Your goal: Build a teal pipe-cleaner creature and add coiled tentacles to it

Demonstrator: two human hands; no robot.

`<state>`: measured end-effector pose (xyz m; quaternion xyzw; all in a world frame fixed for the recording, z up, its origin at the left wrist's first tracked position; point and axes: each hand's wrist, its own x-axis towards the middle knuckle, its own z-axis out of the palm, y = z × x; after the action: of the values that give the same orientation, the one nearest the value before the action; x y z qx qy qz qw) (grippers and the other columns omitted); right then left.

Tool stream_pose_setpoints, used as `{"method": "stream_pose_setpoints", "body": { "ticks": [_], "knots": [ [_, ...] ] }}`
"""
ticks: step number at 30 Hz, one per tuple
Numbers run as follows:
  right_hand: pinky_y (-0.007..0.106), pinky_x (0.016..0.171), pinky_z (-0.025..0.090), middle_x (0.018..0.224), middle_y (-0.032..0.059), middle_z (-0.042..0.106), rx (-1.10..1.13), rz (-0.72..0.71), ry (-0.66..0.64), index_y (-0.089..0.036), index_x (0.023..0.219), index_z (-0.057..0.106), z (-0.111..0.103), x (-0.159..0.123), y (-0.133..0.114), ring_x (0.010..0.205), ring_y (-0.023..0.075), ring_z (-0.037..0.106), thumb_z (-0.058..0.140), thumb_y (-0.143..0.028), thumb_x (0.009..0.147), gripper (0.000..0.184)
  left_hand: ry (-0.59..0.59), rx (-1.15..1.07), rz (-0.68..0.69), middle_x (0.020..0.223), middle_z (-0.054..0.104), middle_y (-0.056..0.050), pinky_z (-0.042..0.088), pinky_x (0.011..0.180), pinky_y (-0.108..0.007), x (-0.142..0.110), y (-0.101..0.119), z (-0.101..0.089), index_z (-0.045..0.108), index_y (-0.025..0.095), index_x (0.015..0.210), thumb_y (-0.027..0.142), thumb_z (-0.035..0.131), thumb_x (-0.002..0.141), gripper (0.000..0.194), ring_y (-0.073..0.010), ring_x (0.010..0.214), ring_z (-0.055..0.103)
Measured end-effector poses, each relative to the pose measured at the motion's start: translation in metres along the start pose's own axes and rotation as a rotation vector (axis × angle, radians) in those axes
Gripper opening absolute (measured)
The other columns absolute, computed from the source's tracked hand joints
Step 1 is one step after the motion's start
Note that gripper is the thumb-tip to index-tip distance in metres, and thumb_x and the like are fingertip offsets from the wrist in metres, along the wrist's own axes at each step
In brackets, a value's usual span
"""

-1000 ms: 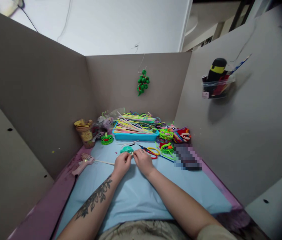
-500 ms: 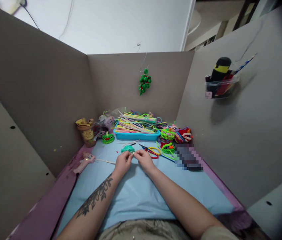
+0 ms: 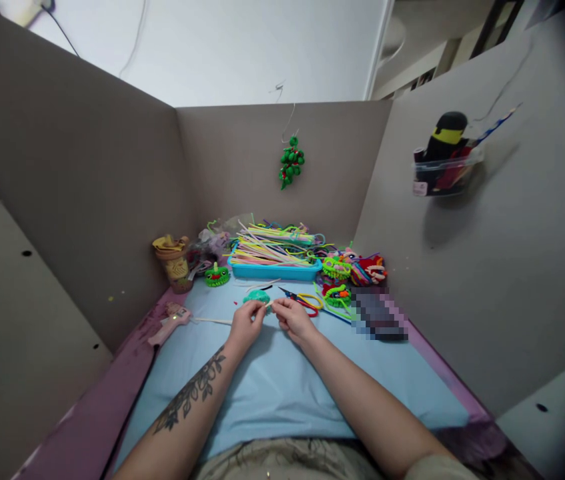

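Observation:
My left hand (image 3: 247, 323) is closed in a pinch over the blue cloth. Between its fingertips is a short pale strip (image 3: 269, 304), which looks like a bit of pipe cleaner. Just to the right, my right hand (image 3: 294, 320) pinches the strip's other end between thumb and forefinger. Behind my left fingers lies a fuzzy turquoise piece (image 3: 256, 297), partly covered by them. Scissors (image 3: 307, 303) with red and yellow handles lie beyond my right hand, blades toward the left.
A blue tray (image 3: 276, 273) of pipe cleaners stands at the back. At left are a pink glue gun (image 3: 171, 327), a paper-like cup (image 3: 174, 268) and a green fuzzy figure (image 3: 217, 277). At right lie a green-and-red figure (image 3: 336, 295) and a blurred dark object (image 3: 379, 317). Grey panels surround the table.
My right hand has shifted slightly to the right, so the gap between my fingertips is wider and more of the pale strip shows. My left hand stays nearly in place.

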<state>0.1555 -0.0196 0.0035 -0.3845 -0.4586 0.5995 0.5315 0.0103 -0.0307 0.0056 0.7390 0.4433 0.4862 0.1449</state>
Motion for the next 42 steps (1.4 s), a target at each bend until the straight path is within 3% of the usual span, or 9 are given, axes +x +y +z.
{"method": "stream_pose_setpoints", "body": {
  "ticks": [5, 9, 15, 22, 27, 31, 37, 42],
  "knots": [
    [0.026, 0.057, 0.041, 0.086, 0.0038, 0.059, -0.597, -0.508, 0.137, -0.018, 0.093, 0.060, -0.004, -0.004, 0.002, 0.061, 0.0124, 0.048, 0.063, -0.029, 0.072, 0.023, 0.032, 0.045, -0.029, 0.068, 0.060, -0.001, 0.039, 0.060, -0.024, 0.000, -0.005, 0.000, 0.059, 0.017, 0.073, 0.026, 0.048, 0.085, 0.019, -0.0127, 0.063, 0.052],
    [0.032, 0.077, 0.044, 0.092, 0.0069, 0.060, -0.911, -0.757, 0.146, -0.019, 0.096, 0.059, -0.004, -0.008, 0.004, 0.085, 0.0197, 0.055, 0.054, -0.022, 0.080, 0.017, 0.025, 0.057, -0.037, 0.067, 0.059, -0.001, 0.039, 0.060, -0.024, 0.000, -0.007, 0.002, 0.059, 0.017, 0.072, 0.025, 0.047, 0.084, 0.019, -0.0126, 0.062, 0.051],
    [0.031, 0.076, 0.045, 0.087, 0.0068, 0.061, -1.085, -0.822, 0.186, -0.019, 0.090, 0.061, -0.004, -0.006, 0.004, 0.086, 0.0202, 0.056, 0.050, -0.022, 0.085, 0.012, -0.007, 0.062, -0.021, 0.067, 0.059, -0.001, 0.039, 0.061, -0.024, -0.001, -0.006, 0.003, 0.058, 0.017, 0.070, 0.024, 0.047, 0.083, 0.019, -0.0129, 0.062, 0.052],
    [0.031, 0.077, 0.044, 0.086, 0.0071, 0.062, -1.111, -0.818, 0.192, -0.019, 0.087, 0.061, -0.005, -0.005, 0.005, 0.085, 0.0206, 0.057, 0.047, -0.020, 0.087, 0.014, -0.026, 0.053, -0.005, 0.068, 0.060, -0.002, 0.039, 0.061, -0.024, -0.001, -0.003, 0.002, 0.059, 0.018, 0.071, 0.023, 0.048, 0.084, 0.018, -0.0130, 0.063, 0.053],
    [0.031, 0.076, 0.043, 0.083, 0.0070, 0.063, -1.082, -0.795, 0.196, -0.019, 0.084, 0.062, -0.004, -0.004, 0.007, 0.083, 0.0204, 0.057, 0.047, -0.019, 0.086, 0.016, -0.038, 0.060, 0.005, 0.071, 0.062, -0.003, 0.040, 0.062, -0.025, -0.001, -0.004, 0.002, 0.060, 0.017, 0.074, 0.025, 0.049, 0.085, 0.018, -0.0135, 0.065, 0.054],
    [0.030, 0.074, 0.043, 0.078, 0.0056, 0.063, -0.931, -0.698, 0.196, -0.018, 0.078, 0.063, -0.002, -0.001, 0.010, 0.079, 0.0189, 0.057, 0.048, -0.017, 0.081, 0.016, -0.046, 0.048, 0.015, 0.074, 0.063, -0.003, 0.041, 0.063, -0.025, -0.002, -0.005, 0.003, 0.061, 0.018, 0.076, 0.027, 0.049, 0.085, 0.018, -0.0142, 0.068, 0.055],
    [0.024, 0.054, 0.039, 0.063, 0.0001, 0.059, -0.407, -0.293, 0.160, -0.015, 0.067, 0.061, 0.002, 0.006, 0.015, 0.057, 0.0122, 0.050, 0.057, -0.025, 0.070, 0.011, -0.048, 0.018, -0.044, 0.074, 0.064, -0.003, 0.041, 0.062, -0.025, 0.000, -0.008, 0.004, 0.062, 0.017, 0.076, 0.027, 0.051, 0.084, 0.016, -0.0138, 0.066, 0.055],
    [0.019, 0.035, 0.013, 0.046, -0.0076, 0.041, 0.047, 0.061, 0.062, -0.014, 0.063, 0.057, 0.006, 0.002, 0.009, 0.039, 0.0040, 0.025, 0.068, -0.032, 0.057, 0.022, -0.041, -0.007, -0.098, 0.065, 0.061, -0.001, 0.039, 0.059, -0.023, 0.001, -0.012, 0.007, 0.059, 0.016, 0.071, 0.026, 0.052, 0.083, 0.017, -0.0122, 0.061, 0.053]
  ]
}}
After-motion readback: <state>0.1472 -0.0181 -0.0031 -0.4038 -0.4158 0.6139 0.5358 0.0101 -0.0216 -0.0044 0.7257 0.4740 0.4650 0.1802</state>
